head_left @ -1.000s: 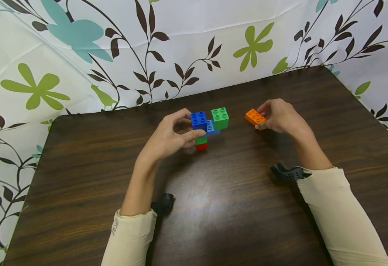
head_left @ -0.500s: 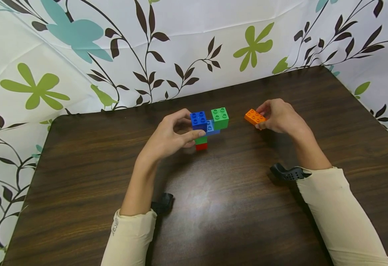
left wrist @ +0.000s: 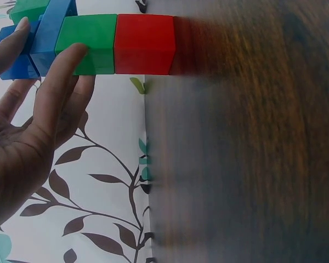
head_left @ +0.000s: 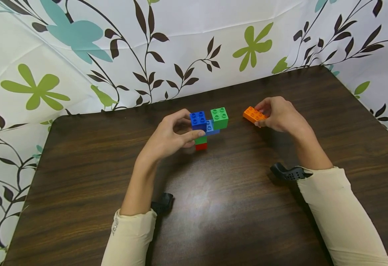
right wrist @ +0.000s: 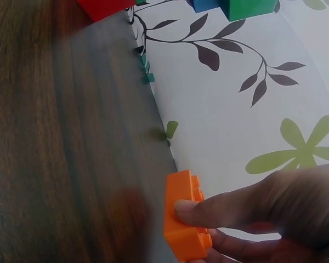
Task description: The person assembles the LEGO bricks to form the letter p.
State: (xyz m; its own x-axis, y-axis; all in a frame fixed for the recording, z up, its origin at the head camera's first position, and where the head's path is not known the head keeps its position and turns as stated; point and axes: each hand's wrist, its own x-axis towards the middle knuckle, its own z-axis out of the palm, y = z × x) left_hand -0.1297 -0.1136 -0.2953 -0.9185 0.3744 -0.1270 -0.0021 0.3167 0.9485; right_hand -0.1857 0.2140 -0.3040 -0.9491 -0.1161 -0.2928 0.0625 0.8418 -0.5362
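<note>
My left hand (head_left: pixel 172 136) holds a stack of toy building bricks upright, thumb and fingers round its upper part. Topmost is a dark blue brick (head_left: pixel 198 120), seated on a lighter blue brick (head_left: pixel 211 128). A bright green brick (head_left: pixel 219 118) sits on that blue brick's right end. Beneath are another green brick (left wrist: pixel 93 44) and a red brick (left wrist: pixel 145 44), whose base appears to rest on the table. To the right, my right hand (head_left: pixel 281 115) pinches an orange brick (head_left: pixel 253 115) by one end, studs up. In the right wrist view the orange brick (right wrist: pixel 183 216) hangs above the tabletop.
The dark wood-grain table (head_left: pixel 91 177) backs against a white curtain (head_left: pixel 194 22) printed with leaves and flowers. Black wrist mounts (head_left: pixel 162 204) extend from both cream sleeves (head_left: pixel 340 210), low over the tabletop.
My right hand has shifted very slightly up and left with the orange brick. The left hand and its stack stay in place.
</note>
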